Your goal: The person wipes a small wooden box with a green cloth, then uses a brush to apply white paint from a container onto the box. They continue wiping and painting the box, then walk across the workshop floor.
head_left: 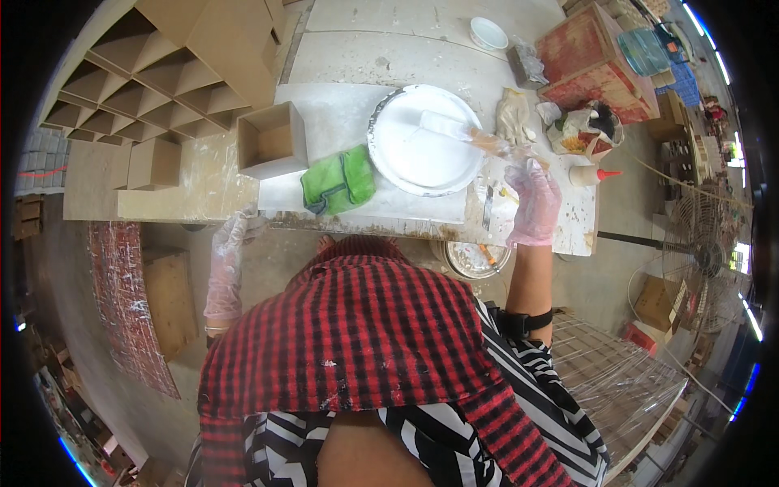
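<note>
One flat brush [488, 144] is reaching over the round tub [372, 138] on the table [365, 57], its bristles showing white above the white paste [406, 158]. Your right hand [535, 200], gloved, is pinching the handle between thumb and fingers just beyond the tub's right rim. Your left hand [238, 231], also gloved, is hanging by the front edge with its fingers bent; whether they are pinching anything or touching the edge, you are not letting me tell.

As for progress, you seem to be at the paste-loading stage: the brush is already bearing white, though I cannot tell if it is dipping or hovering. An open cardboard box [276, 168] is standing formed, left of the green cloth [337, 183], while a stack of cardboard boxes [174, 65] is rising farther left (openings facing you, many compartments looking empty). No brushed coat is clearly showing on any of them, so what is done appears to be the forming; how much coating, if any, is remaining, the view is not revealing.
</note>
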`<action>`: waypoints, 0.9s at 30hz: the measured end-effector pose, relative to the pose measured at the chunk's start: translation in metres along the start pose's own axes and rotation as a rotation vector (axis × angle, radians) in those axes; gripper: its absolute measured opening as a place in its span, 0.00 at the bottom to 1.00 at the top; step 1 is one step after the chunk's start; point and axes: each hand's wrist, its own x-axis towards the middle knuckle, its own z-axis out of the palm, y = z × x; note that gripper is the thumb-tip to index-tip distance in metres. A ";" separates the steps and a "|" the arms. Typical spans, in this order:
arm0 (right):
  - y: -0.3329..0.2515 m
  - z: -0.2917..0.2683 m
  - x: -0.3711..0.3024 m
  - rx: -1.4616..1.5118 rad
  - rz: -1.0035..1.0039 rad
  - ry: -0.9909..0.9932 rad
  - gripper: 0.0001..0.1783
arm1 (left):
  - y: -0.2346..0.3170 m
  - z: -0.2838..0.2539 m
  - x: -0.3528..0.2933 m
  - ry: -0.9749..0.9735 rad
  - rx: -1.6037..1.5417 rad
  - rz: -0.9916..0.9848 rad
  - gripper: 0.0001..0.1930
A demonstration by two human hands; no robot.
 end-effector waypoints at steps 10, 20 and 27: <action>-0.016 0.009 -0.004 -0.129 -0.133 -0.063 0.17 | 0.001 0.000 0.000 -0.011 -0.019 0.026 0.23; -0.019 0.012 -0.003 -0.242 -0.222 -0.100 0.17 | 0.000 -0.001 0.003 -0.007 -0.020 0.031 0.22; -0.012 0.018 0.010 -0.362 -0.308 -0.152 0.15 | 0.001 -0.001 0.004 0.000 -0.022 0.025 0.22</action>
